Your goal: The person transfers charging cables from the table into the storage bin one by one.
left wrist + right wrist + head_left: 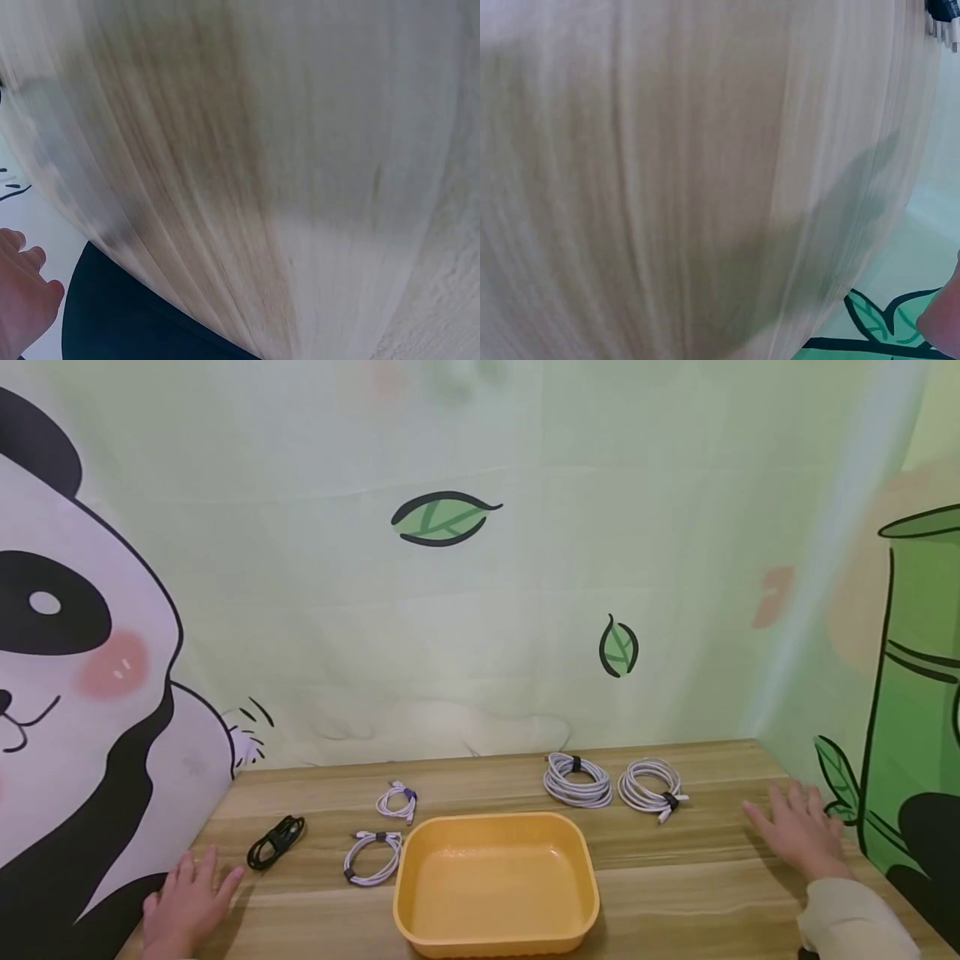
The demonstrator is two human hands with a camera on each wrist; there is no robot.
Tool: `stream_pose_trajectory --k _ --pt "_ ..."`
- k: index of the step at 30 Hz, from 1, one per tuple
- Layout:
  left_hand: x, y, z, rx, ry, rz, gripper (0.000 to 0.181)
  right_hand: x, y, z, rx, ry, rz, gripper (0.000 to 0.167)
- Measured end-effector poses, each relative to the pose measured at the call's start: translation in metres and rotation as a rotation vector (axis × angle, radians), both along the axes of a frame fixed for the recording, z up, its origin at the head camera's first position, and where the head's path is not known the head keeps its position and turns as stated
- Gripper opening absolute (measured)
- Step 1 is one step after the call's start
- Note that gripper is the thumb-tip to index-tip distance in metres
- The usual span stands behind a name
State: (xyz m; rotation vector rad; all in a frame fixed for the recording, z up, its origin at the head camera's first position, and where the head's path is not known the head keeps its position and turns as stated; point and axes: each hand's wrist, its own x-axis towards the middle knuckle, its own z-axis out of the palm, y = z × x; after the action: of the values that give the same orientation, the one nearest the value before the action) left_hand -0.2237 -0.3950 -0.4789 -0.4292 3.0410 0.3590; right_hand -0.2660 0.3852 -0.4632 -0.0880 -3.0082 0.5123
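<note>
My left hand (186,897) is at the table's left edge, its fingers spread and holding nothing. Nearest to it lies a black coiled cable (277,842). Over at the right edge, my right hand (802,828) also has spread fingers and an empty palm. A white coiled cable (651,788) with a black tie lies to its left, beside a thicker grey-white coil (577,781). Two smaller white coils, one at the back (397,802) and one nearer (373,858), lie left of the tray. Only part of the left hand (26,296) shows in the left wrist view.
A yellow-orange tray (497,944) stands at the front middle of the wooden table (690,893). Behind the table hangs a printed backdrop (315,610) with a panda, leaves and bamboo, which also runs along both sides.
</note>
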Motion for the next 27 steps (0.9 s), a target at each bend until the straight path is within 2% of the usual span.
stream_pose_trajectory --k 4,12,21,27 --pt "0.000 0.002 0.000 -0.003 0.016 -0.018 0.093 -0.002 -0.003 0.001 0.007 0.007 0.015 0.081" --pt "0.002 0.008 0.001 -0.028 0.106 -0.061 0.084 -0.003 -0.010 0.002 -0.009 0.034 0.027 0.078" --pt "-0.001 0.016 0.002 -0.042 0.116 -0.098 0.081 -0.007 -0.021 0.008 -0.018 0.070 0.050 0.078" --pt "-0.002 0.019 0.001 -0.037 0.161 -0.133 0.077 -0.009 -0.029 0.012 -0.027 0.075 0.067 0.076"
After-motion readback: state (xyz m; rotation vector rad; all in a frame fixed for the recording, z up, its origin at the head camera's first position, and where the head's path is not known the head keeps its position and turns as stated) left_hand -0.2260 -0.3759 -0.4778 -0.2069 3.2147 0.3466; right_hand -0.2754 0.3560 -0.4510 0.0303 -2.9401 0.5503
